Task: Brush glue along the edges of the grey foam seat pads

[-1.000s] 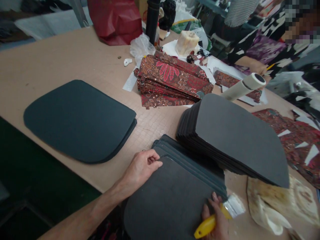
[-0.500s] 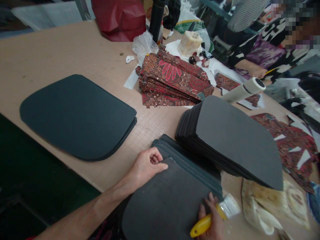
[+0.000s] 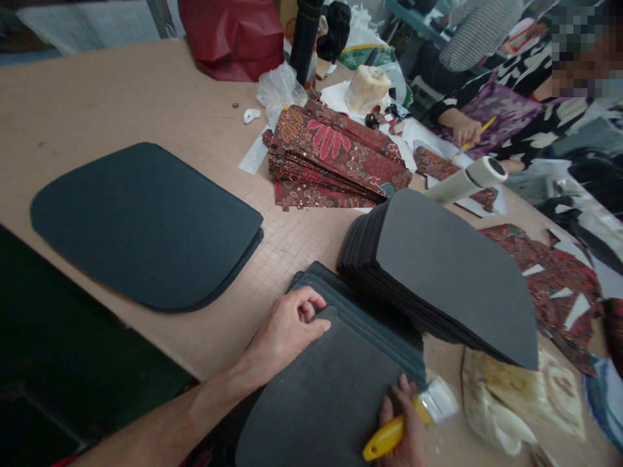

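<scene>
A dark grey sheet (image 3: 311, 395) with a rounded end lies at the front edge, over a fanned row of similar sheets (image 3: 365, 311). My left hand (image 3: 296, 324) pinches its upper corner between thumb and curled fingers. At the sheet's right side, my right hand (image 3: 406, 421) is closed around a yellow-handled paintbrush (image 3: 387, 438), bristles pointing right, its fingertips at the sheet's edge. A tall stack of grey sheets (image 3: 452, 272) stands just beyond the fanned row. To the left lies a low pile of dark sheets (image 3: 146, 227) with rounded ends.
Patterned red-brown fabric strips (image 3: 335, 155) are piled in the middle, near a white tube (image 3: 467, 181). A red bag (image 3: 233, 39) and a black post (image 3: 305, 42) stand at the back. A stained cloth (image 3: 520, 395) lies at right. A co-worker's hand (image 3: 462, 128) holds a yellow brush.
The left hand keeps its pinch, its fingers shifting slightly on the sheet's corner. The view has moved a little. The co-worker's hand with the yellow brush has lifted and shifted.
</scene>
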A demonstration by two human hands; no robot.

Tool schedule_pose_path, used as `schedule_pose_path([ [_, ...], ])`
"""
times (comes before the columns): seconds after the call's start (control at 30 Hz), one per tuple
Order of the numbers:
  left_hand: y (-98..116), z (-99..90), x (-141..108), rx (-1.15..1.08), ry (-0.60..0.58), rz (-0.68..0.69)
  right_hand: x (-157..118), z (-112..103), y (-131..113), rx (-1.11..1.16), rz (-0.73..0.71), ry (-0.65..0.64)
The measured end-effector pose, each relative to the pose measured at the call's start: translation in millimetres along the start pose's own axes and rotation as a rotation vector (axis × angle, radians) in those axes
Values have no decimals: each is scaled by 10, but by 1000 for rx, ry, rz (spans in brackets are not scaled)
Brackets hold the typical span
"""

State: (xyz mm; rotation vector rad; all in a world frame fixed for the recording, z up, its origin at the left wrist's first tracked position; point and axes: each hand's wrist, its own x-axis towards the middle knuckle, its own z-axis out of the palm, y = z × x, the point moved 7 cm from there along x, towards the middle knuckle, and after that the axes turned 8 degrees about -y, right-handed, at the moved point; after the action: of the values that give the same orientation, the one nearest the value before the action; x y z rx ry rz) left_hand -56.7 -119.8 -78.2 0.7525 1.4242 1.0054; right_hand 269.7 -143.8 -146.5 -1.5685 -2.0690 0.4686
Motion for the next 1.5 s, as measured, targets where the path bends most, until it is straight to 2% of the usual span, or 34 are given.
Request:
schedule_pose_path([
  [0.47, 14, -151, -57, 47, 134, 53, 10, -29, -115, -66, -72, 19],
  [0.6, 30, -206, -106, 219, 176, 174, 48, -34, -176, -66, -73, 35],
  [0.73, 93, -197, -136, 411, 167, 303, 71, -45, -233, -46, -78, 75],
  [0.83, 90, -204, -121, 464, 160, 329, 69, -41, -250, -43, -71, 81],
  [1.07, -28, -312, 8, 288, 84, 183, 63, -38, -256, -15, -21, 70],
  [1.23, -145, -339, 197, 76, -141, -49, 57, -26, -246, -28, -17, 71],
  [1.3, -172, -345, 273, 49, -203, -101, 61, -23, -239, -22, -40, 81],
  [1.5, -205, -367, 388, 104, -204, -134, 94, -21, -272, -36, -28, 76],
])
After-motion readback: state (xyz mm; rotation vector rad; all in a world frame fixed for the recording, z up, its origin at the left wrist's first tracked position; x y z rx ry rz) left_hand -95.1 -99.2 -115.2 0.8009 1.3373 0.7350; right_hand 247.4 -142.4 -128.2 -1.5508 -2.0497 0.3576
